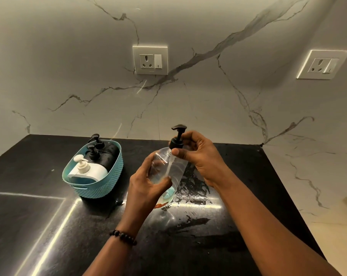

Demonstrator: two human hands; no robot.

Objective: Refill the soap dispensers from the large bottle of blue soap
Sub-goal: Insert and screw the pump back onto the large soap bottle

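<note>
A clear plastic soap dispenser [168,168] stands tilted over the black counter, nearly empty, with a little blue soap at its bottom. My left hand [146,184] wraps around its body. My right hand [200,154] grips the collar of its black pump top [177,139], thumb against the neck. A teal woven basket [97,176] at the left holds a white dispenser [89,169] with a cream pump and two black dispensers [103,154] behind it. The large bottle of blue soap is not in view.
The black stone counter [49,216] is glossy, with wet smears under and in front of the clear bottle. A marble wall carries two power sockets [150,60], one further right. The counter's right edge drops to a pale marble floor.
</note>
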